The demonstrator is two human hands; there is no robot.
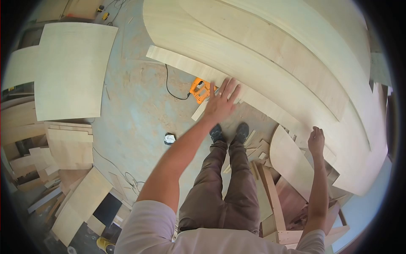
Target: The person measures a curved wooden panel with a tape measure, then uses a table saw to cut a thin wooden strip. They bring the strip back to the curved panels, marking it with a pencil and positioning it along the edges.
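Note:
My left hand (221,101) is stretched out with its fingers spread, over the near edge of a long, narrow plywood strip (182,60). Its fingertips appear to rest on the strip. Just beyond lies a large curved plywood sheet (173,29). Over the right part of the wood is my right hand (316,142), its fingers curled together; whatever they may hold is too small to make out. An orange corded power tool (198,90) sits close to my left hand, partly hidden by it and the strip.
Plywood offcuts (69,146) pile up on the left below a large panel (74,67). A black cable (168,82) runs from the tool. On the dusty floor lies a crumpled white item (169,139). A wooden frame (270,199) and scraps stand beside my right leg.

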